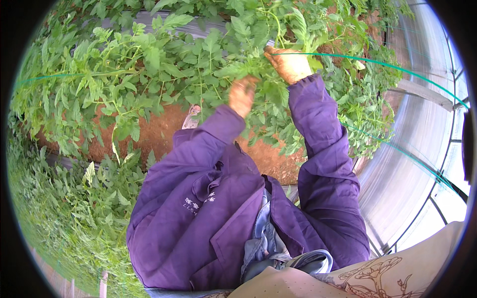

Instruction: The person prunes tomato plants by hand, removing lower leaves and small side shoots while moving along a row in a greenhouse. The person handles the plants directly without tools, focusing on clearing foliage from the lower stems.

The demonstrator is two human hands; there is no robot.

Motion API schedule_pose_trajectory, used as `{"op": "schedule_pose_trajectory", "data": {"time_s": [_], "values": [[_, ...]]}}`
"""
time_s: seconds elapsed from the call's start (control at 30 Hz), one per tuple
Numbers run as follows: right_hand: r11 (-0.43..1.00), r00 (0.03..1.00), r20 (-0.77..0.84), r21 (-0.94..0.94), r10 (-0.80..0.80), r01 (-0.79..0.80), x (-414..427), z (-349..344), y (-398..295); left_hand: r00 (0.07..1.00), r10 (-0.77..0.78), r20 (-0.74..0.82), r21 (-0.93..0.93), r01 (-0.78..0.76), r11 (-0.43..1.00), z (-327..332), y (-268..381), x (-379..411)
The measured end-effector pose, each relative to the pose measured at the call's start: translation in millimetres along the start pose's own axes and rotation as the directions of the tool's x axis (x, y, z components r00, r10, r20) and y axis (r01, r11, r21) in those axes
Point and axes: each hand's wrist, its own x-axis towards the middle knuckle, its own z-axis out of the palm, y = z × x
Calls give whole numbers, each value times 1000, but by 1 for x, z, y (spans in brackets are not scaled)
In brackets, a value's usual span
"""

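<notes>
Purple sleeves lead up to both my hands among leafy tomato plants [208, 48]. My right hand [288, 65] is closed at a plant, with a taut green twine [372, 60] crossing it and ending from view at the fingers. A pale tomato stem [277, 26] rises just beyond those fingers; whether they also grip it is hidden. Lower and to the left, my left hand [242, 96] is motion-blurred beside the leaves. Its fingers look curled, but anything in them cannot be made out.
Brown soil [160, 124] shows below the foliage, and grey plastic mulch [186, 28] lies behind it. A second green twine [398, 152] runs towards the greenhouse's plastic film wall [406, 193] on the right. More plants [82, 208] grow at lower left.
</notes>
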Motion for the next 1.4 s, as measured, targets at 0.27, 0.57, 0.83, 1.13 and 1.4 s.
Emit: {"op": "schedule_pose_trajectory", "data": {"time_s": [0.27,0.57,0.83,1.13,1.4], "values": [[980,969,-174,-124,-177,156,-8,-4,-25,938,338,-82,231,-312,922,36,-36,33],[957,924,-248,-68,-291,283,-39,-19,-77,954,59,295,-308,37,951,21,-37,58],[912,917,-255,195,-308,360,13,-35,5,577,11,817,-316,431,846,-51,-26,46],[412,911,-27,897,413,-160,-27,21,-3,807,282,519,-783,318,534,-133,-57,98],[767,866,-202,583,457,-268,-62,2,-39,825,-104,555,-715,538,447,-101,-93,91]]}}
